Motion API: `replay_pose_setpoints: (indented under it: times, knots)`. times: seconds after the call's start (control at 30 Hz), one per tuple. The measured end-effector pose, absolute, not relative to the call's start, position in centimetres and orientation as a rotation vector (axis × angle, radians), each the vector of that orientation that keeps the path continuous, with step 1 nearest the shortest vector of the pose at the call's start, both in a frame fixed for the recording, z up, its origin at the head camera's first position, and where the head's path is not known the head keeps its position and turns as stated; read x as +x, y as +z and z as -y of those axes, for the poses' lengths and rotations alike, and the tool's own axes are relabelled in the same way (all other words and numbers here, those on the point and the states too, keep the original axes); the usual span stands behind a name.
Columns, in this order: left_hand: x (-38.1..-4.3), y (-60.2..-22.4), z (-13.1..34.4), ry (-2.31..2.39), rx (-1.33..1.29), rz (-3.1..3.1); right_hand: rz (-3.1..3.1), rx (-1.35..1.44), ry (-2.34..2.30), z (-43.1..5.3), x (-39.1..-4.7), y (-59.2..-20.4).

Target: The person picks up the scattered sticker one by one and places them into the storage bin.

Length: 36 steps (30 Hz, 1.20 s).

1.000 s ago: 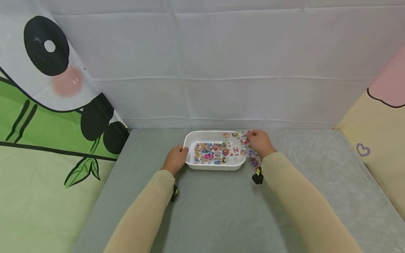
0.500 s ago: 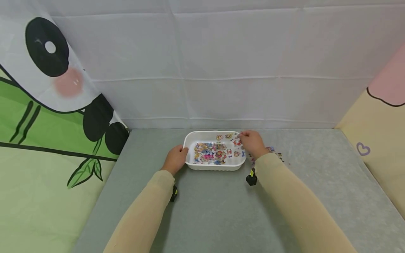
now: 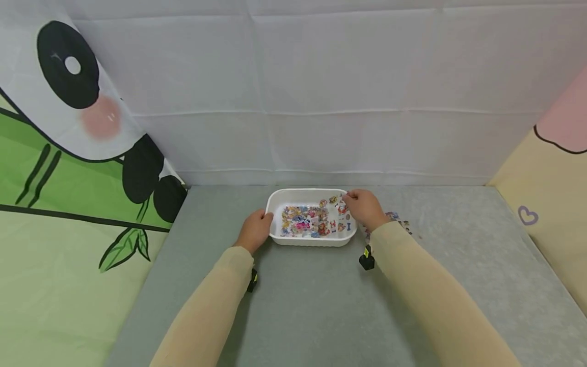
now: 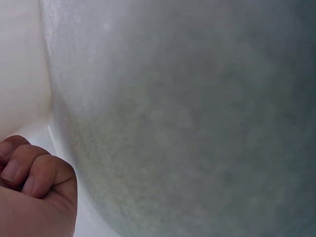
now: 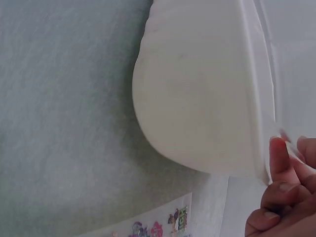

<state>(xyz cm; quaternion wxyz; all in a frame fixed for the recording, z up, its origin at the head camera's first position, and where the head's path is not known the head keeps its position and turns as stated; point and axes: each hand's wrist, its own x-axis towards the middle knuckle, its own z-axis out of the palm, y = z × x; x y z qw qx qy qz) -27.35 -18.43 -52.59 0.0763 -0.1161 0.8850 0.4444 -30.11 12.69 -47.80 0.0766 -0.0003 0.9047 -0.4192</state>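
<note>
A shallow white plastic tray [image 3: 312,243] stands on the table near the back wall. My left hand [image 3: 254,231] grips its left end, thumb at the rim; in the left wrist view the fingers [image 4: 47,170] are curled. Inside the tray lie sticker sheets [image 3: 295,221] with small colourful cartoon figures. Between thumb and index finger, my right hand [image 3: 367,208] pinches the edge of a clear sticker sheet [image 3: 334,225] that hangs over the tray's right part. From the right wrist camera, the tray's outer wall [image 5: 197,89] hides most of that sheet.
Another sticker sheet [image 3: 404,224] lies on the grey table [image 3: 312,306] right of the tray, partly covered by the right forearm; its edge [image 5: 155,229] shows in the right wrist view. A white cloth wall [image 3: 321,102] rises behind, and printed cloth hangs at both sides.
My right hand has moved left, bringing the pinched sticker sheet farther over the tray and uncovering part of the sheet on the table. My left hand has stayed at the tray's left end.
</note>
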Motion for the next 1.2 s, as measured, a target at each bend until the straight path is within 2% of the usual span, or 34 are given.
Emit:
replay_pose_setpoints:
  times: [1.2]
  knots:
    - [-27.8,-53.3,19.0,1.316,-0.353,-2.662,-2.739,0.07,-1.245,-14.8,-29.6,-48.1]
